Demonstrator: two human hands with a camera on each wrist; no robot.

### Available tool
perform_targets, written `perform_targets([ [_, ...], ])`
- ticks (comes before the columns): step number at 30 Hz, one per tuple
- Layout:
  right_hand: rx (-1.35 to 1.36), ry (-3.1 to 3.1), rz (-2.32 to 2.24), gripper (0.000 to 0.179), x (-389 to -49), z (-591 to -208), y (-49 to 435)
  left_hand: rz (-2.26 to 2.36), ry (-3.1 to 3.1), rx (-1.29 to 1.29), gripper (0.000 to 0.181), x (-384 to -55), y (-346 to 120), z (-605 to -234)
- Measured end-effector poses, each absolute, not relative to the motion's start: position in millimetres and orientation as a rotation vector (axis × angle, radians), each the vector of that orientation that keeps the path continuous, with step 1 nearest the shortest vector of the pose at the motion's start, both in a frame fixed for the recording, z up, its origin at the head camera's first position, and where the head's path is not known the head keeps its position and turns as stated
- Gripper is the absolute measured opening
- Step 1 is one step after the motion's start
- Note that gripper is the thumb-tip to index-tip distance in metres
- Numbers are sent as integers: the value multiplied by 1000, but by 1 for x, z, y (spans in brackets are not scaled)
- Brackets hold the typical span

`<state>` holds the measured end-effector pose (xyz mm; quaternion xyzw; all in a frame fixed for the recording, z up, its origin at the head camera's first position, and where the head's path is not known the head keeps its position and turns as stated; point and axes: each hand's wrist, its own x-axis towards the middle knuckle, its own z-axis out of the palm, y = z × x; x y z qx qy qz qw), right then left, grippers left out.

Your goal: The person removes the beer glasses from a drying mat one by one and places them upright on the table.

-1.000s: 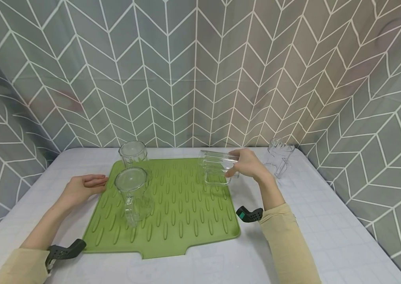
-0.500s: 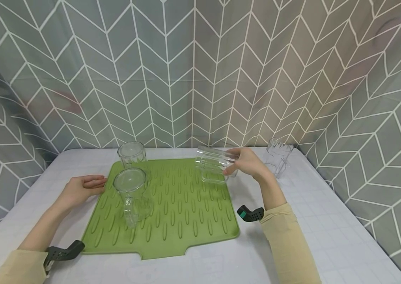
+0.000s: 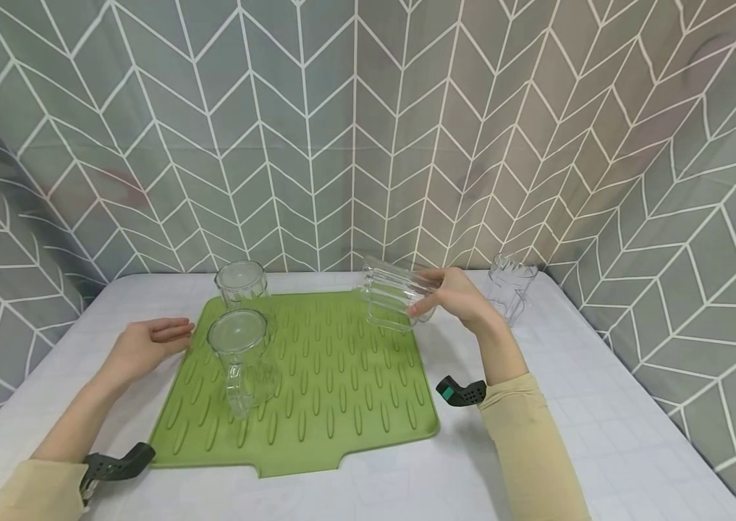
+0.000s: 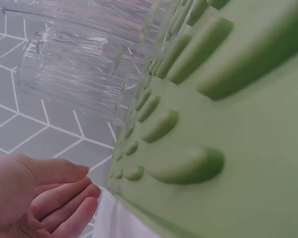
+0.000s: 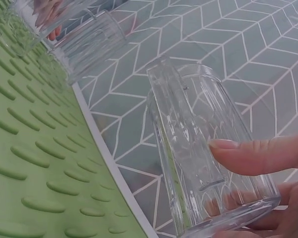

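Note:
My right hand [image 3: 462, 298] grips a clear glass mug [image 3: 390, 289] above the back right corner of the green ribbed mat [image 3: 322, 427]. The mug lies tilted on its side, one end pointing left and upward. In the right wrist view the thumb presses along the glass mug [image 5: 181, 129], beside its handle, while the other fingers pass behind it. Just off the mat's left edge, my left hand [image 3: 149, 347] rests with loosely bent fingers and holds nothing. Nearest to it, two clear glass mugs stand on the mat: a front mug [image 3: 240, 365] and a back mug [image 3: 242, 278].
Another clear glass mug [image 3: 512, 286] stands on the white-covered table [image 3: 602, 405], right of the mat and beyond my right hand. A grey patterned curtain [image 3: 341, 145] hangs behind the table and along its sides.
The mug in my right hand has tipped so that its left end points higher; the hand has risen slightly. My left hand has stayed almost still.

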<state>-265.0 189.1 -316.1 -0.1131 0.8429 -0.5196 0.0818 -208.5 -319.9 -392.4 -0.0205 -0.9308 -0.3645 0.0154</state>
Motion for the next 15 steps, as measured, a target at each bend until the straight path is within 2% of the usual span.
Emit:
perform_targets([
  [9,-370,2424,-1649,82,-265,-316,189,-1127,-2846,-89,56,-204,-313,-380],
  [15,-375,2351,-1730,83,-265,-316,189,-1147,-2835,-101,62,-199,-308,-370],
])
